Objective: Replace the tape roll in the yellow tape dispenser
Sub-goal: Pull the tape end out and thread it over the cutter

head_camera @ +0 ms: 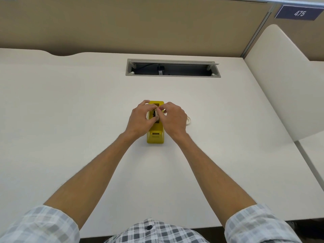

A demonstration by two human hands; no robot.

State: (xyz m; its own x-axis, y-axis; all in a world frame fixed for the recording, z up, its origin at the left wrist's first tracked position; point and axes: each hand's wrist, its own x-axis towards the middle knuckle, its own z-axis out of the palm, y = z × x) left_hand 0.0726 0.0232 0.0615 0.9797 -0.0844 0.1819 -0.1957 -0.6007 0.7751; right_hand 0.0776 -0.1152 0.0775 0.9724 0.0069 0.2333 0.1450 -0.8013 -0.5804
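Both hands, left hand (140, 118) and right hand (172, 118), close their fingers on a tape roll (156, 115) at the cradle of the yellow tape dispenser (155, 136) mid-table (70, 106); another roll (189, 120) lies beside, so the swap looks unfinished.

Broad off-white desk top (70, 106) with a shallow scalloped notch in its far left edge. A rectangular grey-framed cable opening (172, 68) is recessed near the far edge, its lid open; a black cable and a small plug (161, 68) lie inside. Behind the desk stands a tan fabric partition panel (140, 25) with a grey metal post (257, 30). At upper right, a dark blue sign (299, 13) reads "475". A cream rounded divider board (280, 81) borders the right side.
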